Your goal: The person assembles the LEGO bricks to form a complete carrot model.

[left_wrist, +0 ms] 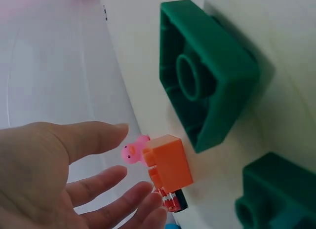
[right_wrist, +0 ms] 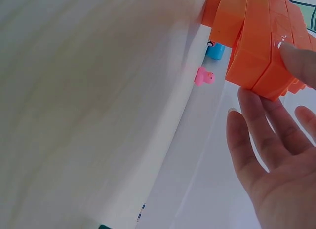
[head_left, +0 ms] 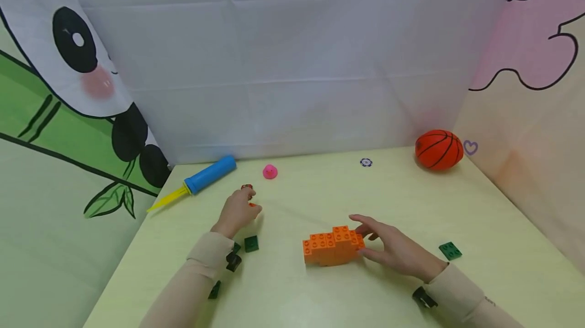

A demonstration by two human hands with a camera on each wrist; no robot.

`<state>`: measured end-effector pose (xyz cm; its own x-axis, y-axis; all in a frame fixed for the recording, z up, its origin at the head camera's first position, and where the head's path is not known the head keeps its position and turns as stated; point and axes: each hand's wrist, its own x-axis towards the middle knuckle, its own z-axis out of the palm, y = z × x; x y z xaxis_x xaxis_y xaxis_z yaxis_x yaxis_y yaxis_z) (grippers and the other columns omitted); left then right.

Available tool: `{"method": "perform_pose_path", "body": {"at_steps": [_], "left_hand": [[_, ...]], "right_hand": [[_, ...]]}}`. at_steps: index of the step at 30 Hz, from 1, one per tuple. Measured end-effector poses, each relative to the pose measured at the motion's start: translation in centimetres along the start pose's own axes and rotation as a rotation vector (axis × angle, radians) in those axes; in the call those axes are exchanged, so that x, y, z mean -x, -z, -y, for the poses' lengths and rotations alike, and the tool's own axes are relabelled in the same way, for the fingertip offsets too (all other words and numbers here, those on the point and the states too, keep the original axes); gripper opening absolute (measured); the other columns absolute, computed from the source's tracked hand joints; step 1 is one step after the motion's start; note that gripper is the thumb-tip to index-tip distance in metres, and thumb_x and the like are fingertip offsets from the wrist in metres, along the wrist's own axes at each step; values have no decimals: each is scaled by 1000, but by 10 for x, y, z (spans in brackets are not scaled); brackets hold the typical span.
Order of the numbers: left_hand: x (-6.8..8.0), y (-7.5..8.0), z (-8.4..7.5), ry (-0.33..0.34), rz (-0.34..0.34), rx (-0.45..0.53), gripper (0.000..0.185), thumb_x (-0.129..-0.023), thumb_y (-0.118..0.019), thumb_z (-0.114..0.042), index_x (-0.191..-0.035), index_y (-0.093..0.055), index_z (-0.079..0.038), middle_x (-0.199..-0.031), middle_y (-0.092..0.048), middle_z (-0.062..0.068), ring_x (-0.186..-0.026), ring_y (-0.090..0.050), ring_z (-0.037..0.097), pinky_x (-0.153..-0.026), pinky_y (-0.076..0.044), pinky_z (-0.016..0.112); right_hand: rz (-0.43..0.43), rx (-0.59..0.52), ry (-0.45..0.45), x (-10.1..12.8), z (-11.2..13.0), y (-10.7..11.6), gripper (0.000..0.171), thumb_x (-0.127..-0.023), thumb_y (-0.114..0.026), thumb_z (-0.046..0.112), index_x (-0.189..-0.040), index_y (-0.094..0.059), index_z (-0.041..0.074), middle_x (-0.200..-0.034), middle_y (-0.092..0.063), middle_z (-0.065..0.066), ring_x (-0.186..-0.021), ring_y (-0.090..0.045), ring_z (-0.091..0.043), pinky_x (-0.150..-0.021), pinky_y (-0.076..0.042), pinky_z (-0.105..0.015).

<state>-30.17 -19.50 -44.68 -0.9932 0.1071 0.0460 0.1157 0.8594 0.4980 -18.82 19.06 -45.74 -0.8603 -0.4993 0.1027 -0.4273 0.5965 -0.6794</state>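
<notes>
An orange block stack (head_left: 332, 246) of joined bricks stands on the pale yellow table (head_left: 320, 191). My right hand (head_left: 359, 236) rests against its right end, fingers straight and thumb on the block's side (right_wrist: 266, 88). My left hand (head_left: 249, 202) reaches toward the back left, fingers relaxed, its fingertips (left_wrist: 148, 192) right at a small orange brick (left_wrist: 170, 162). That brick (head_left: 252, 205) lies on the table, not held. Just beyond it is a tiny red and black piece (left_wrist: 175, 202). A dark green brick (head_left: 251, 243) lies beside my left wrist, hollow side showing in the left wrist view (left_wrist: 207, 71).
A blue pump with a yellow tip (head_left: 205, 176), a pink duck (head_left: 270, 171), a small round chip (head_left: 365, 162) and an orange basketball (head_left: 439, 149) lie along the back. Another green brick (head_left: 450, 250) sits at the right. Cloth walls close in the table's back and sides.
</notes>
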Motion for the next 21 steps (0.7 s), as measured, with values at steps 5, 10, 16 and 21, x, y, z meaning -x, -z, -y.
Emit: {"method": "perform_pose_path", "body": {"at_steps": [5, 10, 16, 21], "left_hand": [[-3, -4, 0, 14, -3, -39, 45, -87, -68, -11, -128, -59, 6, -122, -62, 25, -105, -60, 36, -93, -50, 50], [-6, -6, -2, 51, 6, -70, 46, -86, -67, -7, -130, -58, 4, -121, -58, 26, -102, -58, 36, -90, -50, 48], [-6, -7, 0, 88, 55, -78, 45, -87, -63, -7, -130, -55, 4, -120, -60, 25, -96, -57, 33, -87, -50, 47], [-4, -9, 1, 49, 71, -66, 50, -87, -68, -8, -134, -53, 2, -121, -62, 21, -94, -56, 31, -89, -50, 47]], "right_hand": [[-6, 13, 8, 0, 0, 0, 69, -94, -70, 36, -153, -34, 30, -124, -62, 9, -111, -60, -16, -93, -52, -47], [-9, 11, 11, 1, -1, 0, 70, -93, -70, 35, -153, -34, 31, -123, -62, 9, -112, -61, -16, -93, -52, -48], [-5, 9, 7, 0, -3, 0, 69, -93, -70, 37, -153, -34, 31, -123, -62, 9, -111, -61, -16, -93, -52, -48], [-8, 13, 1, 0, -3, 0, 70, -93, -71, 35, -153, -35, 30, -123, -63, 8, -110, -61, -16, -93, -52, -48]]}}
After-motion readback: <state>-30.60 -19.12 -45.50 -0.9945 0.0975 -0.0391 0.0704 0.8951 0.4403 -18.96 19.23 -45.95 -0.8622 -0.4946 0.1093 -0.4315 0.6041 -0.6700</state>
